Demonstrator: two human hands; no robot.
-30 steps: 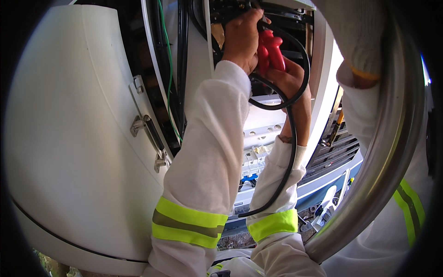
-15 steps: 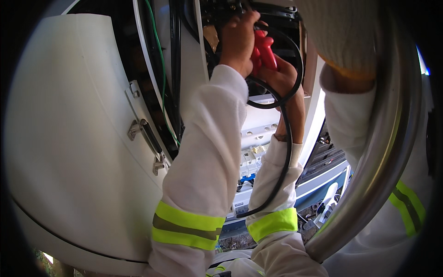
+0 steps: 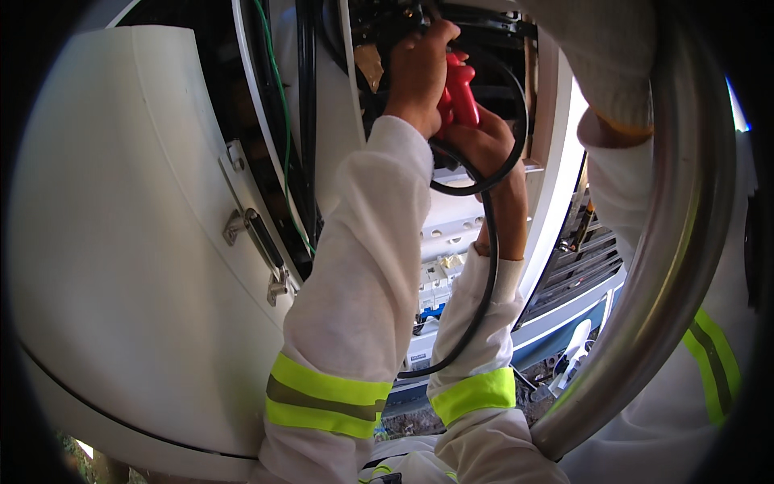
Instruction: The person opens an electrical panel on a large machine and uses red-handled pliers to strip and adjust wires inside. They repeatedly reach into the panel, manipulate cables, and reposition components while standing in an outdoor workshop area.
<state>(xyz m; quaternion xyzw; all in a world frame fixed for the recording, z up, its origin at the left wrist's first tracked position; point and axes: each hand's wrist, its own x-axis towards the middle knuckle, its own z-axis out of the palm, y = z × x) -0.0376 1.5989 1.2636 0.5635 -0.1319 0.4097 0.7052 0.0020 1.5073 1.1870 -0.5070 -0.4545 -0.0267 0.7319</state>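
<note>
Up inside the open cabinet, my right hand is closed round the thick red handles of a plier-like hand tool; the tool's head is hidden. Just to its left, my left hand is raised with its fingers curled closed near the dark fittings at the top, and what it grips is hidden behind the fingers. A black cable loops round beside my right hand and hangs down across my right forearm. Both forearms wear white sleeves with yellow-green bands.
A white cabinet door with a metal handle stands at left, near a green wire. Breakers sit lower in the cabinet. At right, a thick metal pipe curves past another person's gloved hand.
The red handles and my right hand have shifted slightly down and left, and the cable loop has sagged a little. The other person's gloved hand and sleeve have moved slightly right.
</note>
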